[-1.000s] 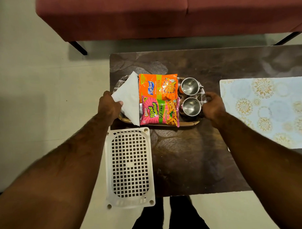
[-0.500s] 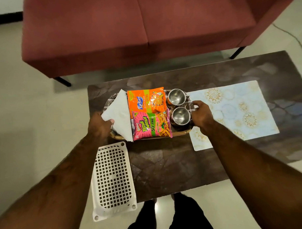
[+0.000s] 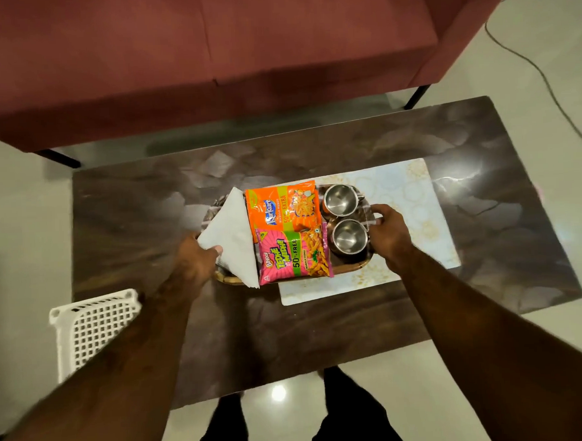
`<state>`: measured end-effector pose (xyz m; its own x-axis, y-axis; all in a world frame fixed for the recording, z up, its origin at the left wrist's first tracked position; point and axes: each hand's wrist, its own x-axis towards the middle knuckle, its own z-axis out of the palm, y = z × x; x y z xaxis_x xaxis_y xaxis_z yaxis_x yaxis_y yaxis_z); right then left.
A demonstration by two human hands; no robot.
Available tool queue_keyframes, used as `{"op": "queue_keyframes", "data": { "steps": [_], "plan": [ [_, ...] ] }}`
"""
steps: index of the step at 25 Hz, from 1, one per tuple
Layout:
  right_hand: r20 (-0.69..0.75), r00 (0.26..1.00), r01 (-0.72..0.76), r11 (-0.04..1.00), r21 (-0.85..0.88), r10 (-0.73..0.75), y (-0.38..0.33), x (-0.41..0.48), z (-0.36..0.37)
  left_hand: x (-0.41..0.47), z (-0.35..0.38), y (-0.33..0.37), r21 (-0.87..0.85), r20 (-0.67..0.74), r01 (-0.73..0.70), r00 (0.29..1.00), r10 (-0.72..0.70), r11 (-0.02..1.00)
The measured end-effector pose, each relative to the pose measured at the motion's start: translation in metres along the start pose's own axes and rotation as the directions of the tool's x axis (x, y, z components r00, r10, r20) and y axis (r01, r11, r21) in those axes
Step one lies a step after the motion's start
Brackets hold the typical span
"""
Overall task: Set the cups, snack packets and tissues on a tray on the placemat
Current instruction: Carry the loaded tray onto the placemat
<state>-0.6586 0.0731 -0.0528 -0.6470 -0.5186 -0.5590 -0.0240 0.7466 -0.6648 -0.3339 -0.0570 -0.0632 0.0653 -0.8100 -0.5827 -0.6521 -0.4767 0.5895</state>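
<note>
An oval wooden tray (image 3: 355, 266) carries white tissues (image 3: 232, 237), an orange snack packet (image 3: 282, 207), a pink snack packet (image 3: 292, 255) and two steel cups (image 3: 340, 200) (image 3: 349, 236). My left hand (image 3: 195, 260) grips the tray's left end, thumb over the tissues. My right hand (image 3: 387, 233) grips its right end. The tray's right half lies over the left part of the pale patterned placemat (image 3: 424, 215); its left half is over bare table. Whether the tray touches the mat I cannot tell.
The dark marble-look table (image 3: 134, 209) stands before a maroon sofa (image 3: 211, 58). A white perforated basket (image 3: 89, 326) sits at the table's near left corner. A cable (image 3: 542, 73) runs across the floor at the right. My legs show below the table edge.
Both hands have carried the tray rightward from the table's left part until its right half is over the placemat. The camera view has shifted right as well.
</note>
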Motion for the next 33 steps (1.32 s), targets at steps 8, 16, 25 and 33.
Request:
{"op": "queue_keyframes", "data": {
  "steps": [8, 16, 25, 33],
  "plan": [
    [0.021, 0.999, -0.029, 0.998, -0.06, 0.03, 0.053, 0.09, -0.089, -0.011, 0.13, 0.029, 0.098, 0.043, 0.087, 0.995, -0.092, 0.991],
    [0.054, 0.996, -0.067, 0.997, -0.036, 0.068, 0.074, 0.146, -0.104, 0.007, 0.183, 0.039, 0.047, 0.069, 0.19, 0.979, -0.193, 0.981],
    [0.049, 0.995, -0.083, 0.993, -0.086, 0.088, 0.09, 0.171, -0.102, 0.019, 0.199, 0.045, 0.088, 0.079, 0.167, 0.982, -0.174, 0.982],
    [0.039, 0.996, -0.075, 0.99, -0.118, 0.08, 0.089, 0.176, -0.1, 0.021, 0.203, 0.04, 0.074, 0.076, 0.15, 0.985, -0.155, 0.986]
  ]
}}
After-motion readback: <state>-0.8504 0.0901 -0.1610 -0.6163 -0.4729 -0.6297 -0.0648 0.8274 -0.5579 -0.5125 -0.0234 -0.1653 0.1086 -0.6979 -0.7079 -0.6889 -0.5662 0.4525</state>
